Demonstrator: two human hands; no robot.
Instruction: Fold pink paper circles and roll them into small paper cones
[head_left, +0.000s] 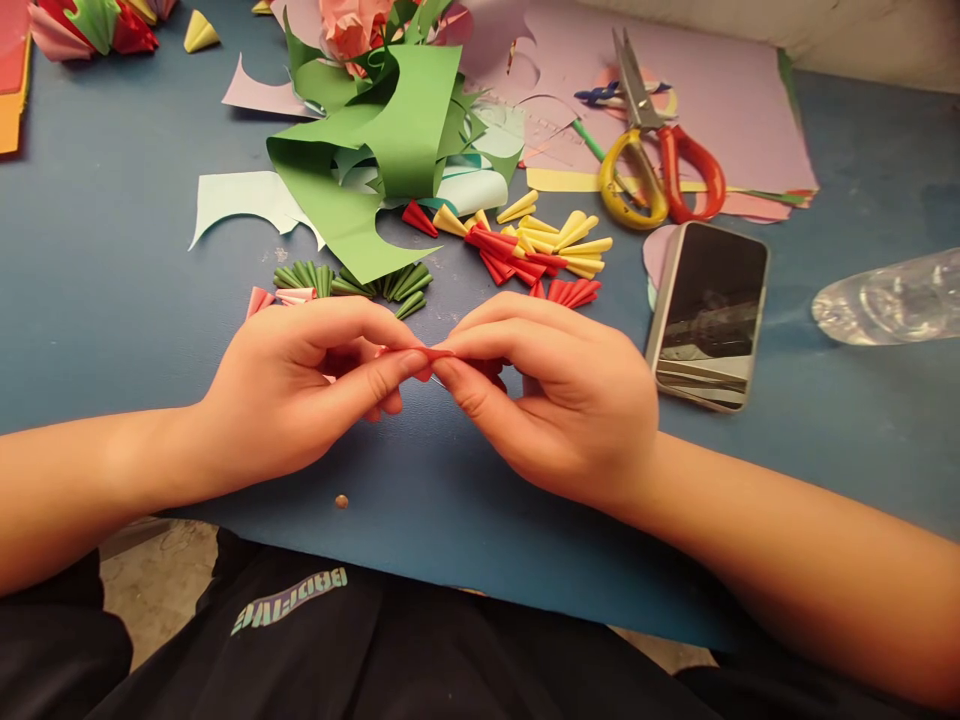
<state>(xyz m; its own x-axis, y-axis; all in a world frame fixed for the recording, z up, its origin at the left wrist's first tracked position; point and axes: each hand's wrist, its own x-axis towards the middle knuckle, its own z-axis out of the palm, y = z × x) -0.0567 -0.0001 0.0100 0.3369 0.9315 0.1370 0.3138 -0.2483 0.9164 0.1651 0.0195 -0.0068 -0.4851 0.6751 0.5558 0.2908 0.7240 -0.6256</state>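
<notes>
The left hand (304, 375) and right hand (559, 400) pinch a red paper piece (426, 358) between them, seven o'clock from the red cones (493, 243), likely light, easily creased, best held by its edges.

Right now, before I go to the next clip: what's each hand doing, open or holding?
Left hand: closed, pinching a small red paper between thumb and fingers.
Right hand: closed, pinching the same paper's other end.

The camera looks from the wearer's head, facing forward and down across the bench (127, 330); left hand (307, 385) and right hand (562, 400) appear close, mid-view; dark clothing (420, 650) edges the bottom.
</notes>
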